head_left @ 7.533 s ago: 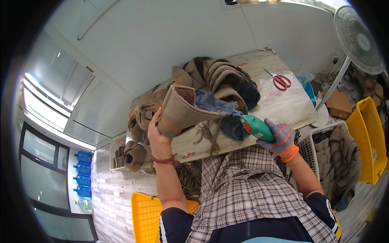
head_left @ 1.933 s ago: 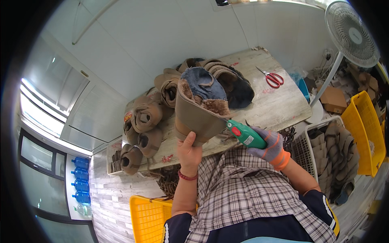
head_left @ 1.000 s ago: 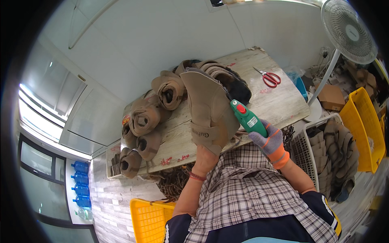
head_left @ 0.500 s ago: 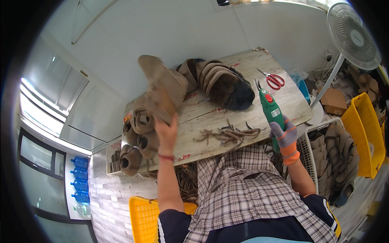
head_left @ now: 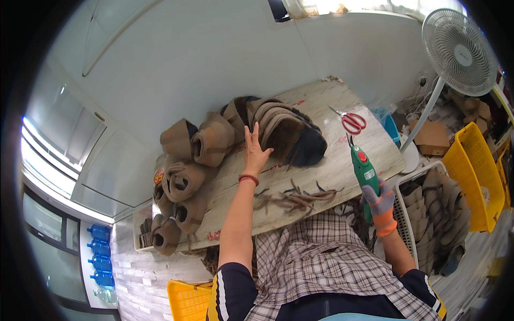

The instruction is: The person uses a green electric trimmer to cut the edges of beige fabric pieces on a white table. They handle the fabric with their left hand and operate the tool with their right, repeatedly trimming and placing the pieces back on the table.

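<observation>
My bare left hand [head_left: 257, 155], with a red bracelet at the wrist, reaches over the table, fingers stretched and holding nothing. Just beyond it lies a stack of nested brown felt-like pieces [head_left: 273, 120], with dark fur-like lining showing at its right end. Several rolled brown pieces [head_left: 214, 140] sit to the left of that hand. In a grey and orange glove, my right hand [head_left: 378, 202] grips a green handheld electric cutter [head_left: 364, 168] with a red button, its blades pointing up and away. Thin cut strips [head_left: 300, 198] lie between my hands near the table's front edge.
Red-handled scissors [head_left: 352, 122] rest on the worn wooden table [head_left: 375, 142]. To the right stand a white basket [head_left: 404, 224] full of brown pieces, a yellow crate [head_left: 476, 176] and a white fan [head_left: 460, 53]. Another yellow crate [head_left: 187, 299] is on the floor at lower left.
My left hand has let go of a brown piece among the rolled ones at the left and moved right toward the nested stack. The right hand keeps hold of the cutter.
</observation>
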Demonstrator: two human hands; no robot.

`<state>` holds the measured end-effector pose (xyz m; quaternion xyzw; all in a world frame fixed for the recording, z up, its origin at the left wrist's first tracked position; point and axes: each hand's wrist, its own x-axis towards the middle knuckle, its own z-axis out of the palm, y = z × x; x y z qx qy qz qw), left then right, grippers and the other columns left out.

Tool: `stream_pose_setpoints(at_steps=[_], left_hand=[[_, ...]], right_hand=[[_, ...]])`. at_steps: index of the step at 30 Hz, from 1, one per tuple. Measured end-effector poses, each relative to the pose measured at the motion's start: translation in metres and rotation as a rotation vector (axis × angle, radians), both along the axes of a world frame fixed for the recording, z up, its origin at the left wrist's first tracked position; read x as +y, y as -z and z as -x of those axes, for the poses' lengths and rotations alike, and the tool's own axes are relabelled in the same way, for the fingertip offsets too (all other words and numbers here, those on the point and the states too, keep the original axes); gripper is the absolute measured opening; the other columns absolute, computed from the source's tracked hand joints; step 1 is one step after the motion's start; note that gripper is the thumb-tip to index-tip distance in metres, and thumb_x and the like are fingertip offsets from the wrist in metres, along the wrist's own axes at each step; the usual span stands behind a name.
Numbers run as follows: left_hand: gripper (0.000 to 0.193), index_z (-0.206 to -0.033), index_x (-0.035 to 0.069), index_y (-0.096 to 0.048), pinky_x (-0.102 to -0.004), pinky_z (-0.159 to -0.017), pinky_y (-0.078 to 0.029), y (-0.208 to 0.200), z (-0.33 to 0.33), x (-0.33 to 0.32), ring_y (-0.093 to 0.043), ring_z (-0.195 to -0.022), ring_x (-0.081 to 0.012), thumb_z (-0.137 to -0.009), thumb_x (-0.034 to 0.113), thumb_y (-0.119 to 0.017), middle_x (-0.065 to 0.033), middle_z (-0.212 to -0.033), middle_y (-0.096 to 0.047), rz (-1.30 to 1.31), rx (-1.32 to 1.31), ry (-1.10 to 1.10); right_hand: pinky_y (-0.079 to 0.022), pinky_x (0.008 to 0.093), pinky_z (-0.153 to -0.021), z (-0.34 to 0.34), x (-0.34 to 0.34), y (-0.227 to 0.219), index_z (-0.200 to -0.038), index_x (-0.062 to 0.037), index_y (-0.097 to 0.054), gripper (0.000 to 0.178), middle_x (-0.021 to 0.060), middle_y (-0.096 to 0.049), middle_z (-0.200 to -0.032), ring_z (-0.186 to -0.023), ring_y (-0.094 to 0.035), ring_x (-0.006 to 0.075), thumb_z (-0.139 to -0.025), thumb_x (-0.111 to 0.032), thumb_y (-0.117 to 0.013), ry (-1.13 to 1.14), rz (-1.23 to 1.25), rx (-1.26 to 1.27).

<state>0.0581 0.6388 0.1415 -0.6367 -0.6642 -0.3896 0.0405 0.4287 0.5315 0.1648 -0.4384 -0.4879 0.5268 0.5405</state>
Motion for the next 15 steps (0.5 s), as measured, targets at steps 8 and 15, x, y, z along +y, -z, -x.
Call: stream_pose_setpoints(at_steps=[8,15], left_hand=[[0.095,-0.149,0.026,0.001,-0.0496,-0.086,-0.046,0.026,-0.02,0.047,-0.053,-0.098,-0.0537,-0.074,-0.009,-0.046,-0.043,-0.128,-0.029,0.184,-0.158,-0.178],[0.094,-0.147,0.01,0.003,-0.0447,-0.088,-0.045,-0.001,-0.131,-0.031,-0.054,-0.1,-0.0485,-0.08,0.015,-0.061,-0.044,-0.13,-0.029,0.379,-0.343,-0.16]], right_hand=[[-0.041,0.0212,-0.052,-0.016,-0.008,0.01,-0.11,0.0028,-0.056,0.035,0.0004,-0.058,-0.076,-0.059,-0.051,0.0063,-0.084,-0.017,-0.07,0.051,0.025,-0.03],[-0.042,0.0216,-0.053,-0.021,-0.005,0.02,-0.108,0.0022,-0.056,0.032,0.0006,-0.058,-0.076,-0.059,-0.051,0.0069,-0.085,-0.016,-0.068,0.039,0.009,0.0]])
